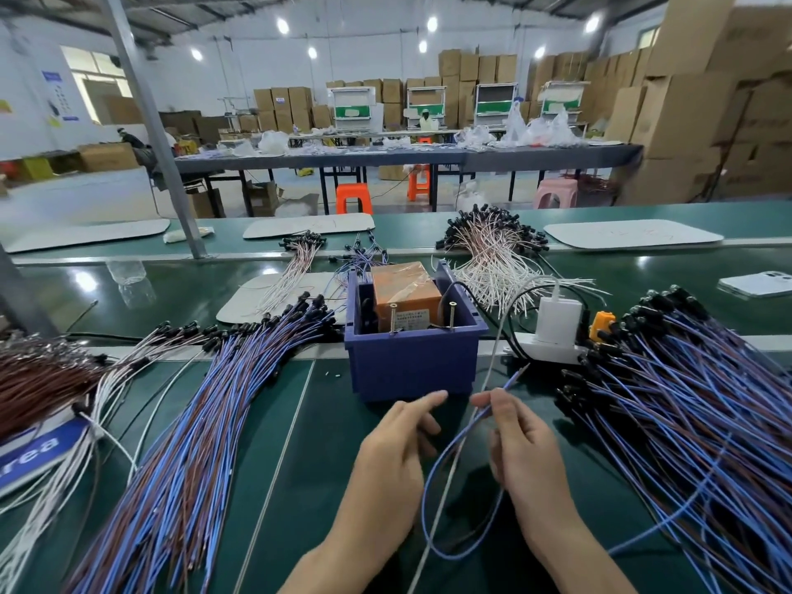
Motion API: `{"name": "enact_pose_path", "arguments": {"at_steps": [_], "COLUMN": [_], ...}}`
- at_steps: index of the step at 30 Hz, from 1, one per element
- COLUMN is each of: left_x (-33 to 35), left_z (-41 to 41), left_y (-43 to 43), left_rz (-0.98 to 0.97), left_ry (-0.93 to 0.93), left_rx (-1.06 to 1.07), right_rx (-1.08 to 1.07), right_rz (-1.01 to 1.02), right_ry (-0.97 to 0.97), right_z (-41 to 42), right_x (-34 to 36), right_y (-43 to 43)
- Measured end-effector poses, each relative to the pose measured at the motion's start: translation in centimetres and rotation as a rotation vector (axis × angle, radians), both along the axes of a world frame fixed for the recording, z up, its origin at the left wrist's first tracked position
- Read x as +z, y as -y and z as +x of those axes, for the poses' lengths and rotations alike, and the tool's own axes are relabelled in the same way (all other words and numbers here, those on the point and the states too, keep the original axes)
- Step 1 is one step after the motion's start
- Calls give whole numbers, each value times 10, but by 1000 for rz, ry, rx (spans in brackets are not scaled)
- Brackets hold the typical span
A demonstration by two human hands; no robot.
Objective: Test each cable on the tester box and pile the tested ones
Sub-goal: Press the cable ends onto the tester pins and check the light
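The tester box is a blue plastic bin holding an orange unit with two upright screws at its front edge. My right hand pinches a blue cable near its bare end, just in front of the box; the cable loops down towards me. My left hand is beside it, forefinger stretched towards the box; whether it holds anything I cannot tell. A big pile of blue and brown cables lies at the right, another pile at the left.
A white power strip with a white charger sits right of the box. White-wired cable bundles lie behind it. A phone rests at the far right. A metal post rises at the back left. A blue sign lies at the left edge.
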State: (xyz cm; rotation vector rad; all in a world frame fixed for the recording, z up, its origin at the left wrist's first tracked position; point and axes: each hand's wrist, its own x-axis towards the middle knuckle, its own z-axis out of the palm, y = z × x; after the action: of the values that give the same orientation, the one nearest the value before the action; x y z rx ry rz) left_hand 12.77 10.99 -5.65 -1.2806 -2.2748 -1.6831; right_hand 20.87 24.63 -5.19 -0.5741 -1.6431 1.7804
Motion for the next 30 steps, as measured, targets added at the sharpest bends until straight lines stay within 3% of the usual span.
{"name": "enact_pose_path", "arguments": {"at_steps": [3, 8, 14, 17, 22, 25, 30], "left_x": [3, 4, 0, 0, 6, 7, 4], "left_z": [-5, -4, -12, -14, -21, -26, -22], "left_y": [2, -5, -9, -14, -13, -10, -7], "left_rz": [91, 31, 98, 106, 189, 236, 239], "left_ry": [214, 65, 115, 55, -69, -40, 46], "left_rx": [53, 78, 204, 277, 384, 419, 476], "right_rx": [-47, -22, -47, -51, -147, -200, -228], "right_rz": [167, 467, 665, 603, 243, 115, 88], "right_ry": [10, -10, 1, -17, -112, -130, -138], "right_z": [-4, -23, -43, -43, -40, -33, -32], "right_x": [3, 7, 4, 4, 7, 6, 2], "right_y": [4, 15, 13, 13, 4, -7, -12]}}
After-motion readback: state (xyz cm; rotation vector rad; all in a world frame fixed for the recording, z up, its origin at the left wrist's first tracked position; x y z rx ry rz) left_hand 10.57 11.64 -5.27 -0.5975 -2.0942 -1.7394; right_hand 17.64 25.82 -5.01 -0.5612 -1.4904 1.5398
